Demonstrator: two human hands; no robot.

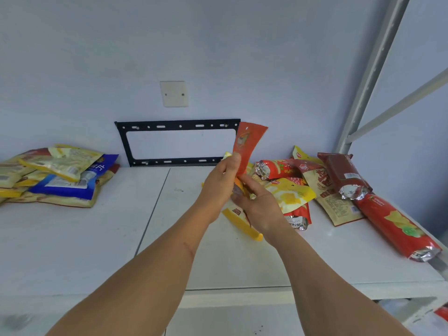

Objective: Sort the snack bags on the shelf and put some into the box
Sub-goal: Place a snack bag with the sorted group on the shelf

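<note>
Both forearms enter from the lower edge and meet above the white shelf (97,251). Left hand (219,183) pinches an upright orange snack bag (247,146) between thumb and curled fingers; right hand (257,204) grips a yellow bag (244,226) from beneath, its fingertips hidden behind the packets. Bare shelf surface lies between a sorted stack of bags (55,175) at far left, cut off by the frame, and a loose heap (339,190) at right reaching the shelf edge. Behind, a black bracket (177,126) on the wall; no box is in view
</note>
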